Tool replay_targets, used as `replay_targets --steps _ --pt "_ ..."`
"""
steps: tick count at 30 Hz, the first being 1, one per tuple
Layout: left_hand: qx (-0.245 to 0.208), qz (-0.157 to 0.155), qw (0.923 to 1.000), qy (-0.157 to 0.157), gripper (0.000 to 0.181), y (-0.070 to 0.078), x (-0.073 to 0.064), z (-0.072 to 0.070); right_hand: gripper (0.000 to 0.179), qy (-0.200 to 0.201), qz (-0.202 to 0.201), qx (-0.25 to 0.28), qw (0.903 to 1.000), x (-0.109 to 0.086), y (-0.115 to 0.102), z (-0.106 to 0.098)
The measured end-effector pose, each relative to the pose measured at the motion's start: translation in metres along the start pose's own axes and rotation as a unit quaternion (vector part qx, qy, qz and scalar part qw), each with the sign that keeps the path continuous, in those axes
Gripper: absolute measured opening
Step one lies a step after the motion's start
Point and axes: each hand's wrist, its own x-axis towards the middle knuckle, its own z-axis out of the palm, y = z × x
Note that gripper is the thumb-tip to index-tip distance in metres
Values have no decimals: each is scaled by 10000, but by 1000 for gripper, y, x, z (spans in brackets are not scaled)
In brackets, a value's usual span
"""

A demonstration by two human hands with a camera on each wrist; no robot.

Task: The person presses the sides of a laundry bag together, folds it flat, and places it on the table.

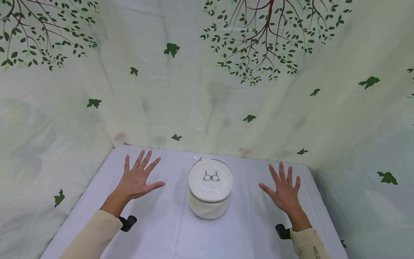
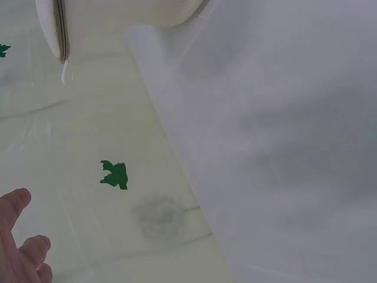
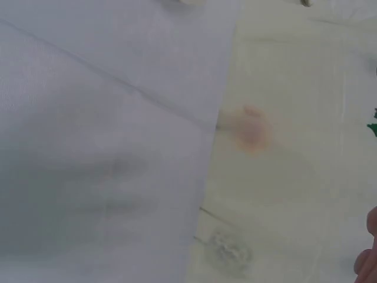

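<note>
A round cream laundry bag [image 1: 209,208] with a mesh top and a small bra drawing on its lid stands upright on the white table. Its zipper runs round the rim, with the pull at the back. To its left, my left hand [image 1: 137,180] hovers over the table, fingers spread and holding nothing. My right hand [image 1: 285,189] is held likewise on the other side, apart from the bag. In the left wrist view, part of the bag [image 2: 118,15] and its zipper edge show at the top, with a few fingertips [image 2: 36,247] at lower left. Fingertips [image 3: 370,259] also edge into the right wrist view.
A white cloth covers the table [image 1: 155,237]. Behind it and along both sides hang pale curtains [image 1: 200,108] printed with branches and green leaves, close to the table's edges. A black wrist camera [image 1: 128,223] sits at the left cuff, another [image 1: 283,231] at the right.
</note>
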Motion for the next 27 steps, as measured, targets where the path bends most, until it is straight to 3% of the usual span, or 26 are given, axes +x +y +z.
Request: replay_targets --steps 14,21,27 --pt "-302 -238 9990 -211 92 9 5 5 87 -140 242 485 9984 2 -5 9" --pt "-930 -460 9943 -227 91 18 8 17 87 -27 374 920 9951 4 -9 19" --pt "-1561 -713 9849 -239 89 31 10 33 83 175 424 1218 9915 3 -17 31"
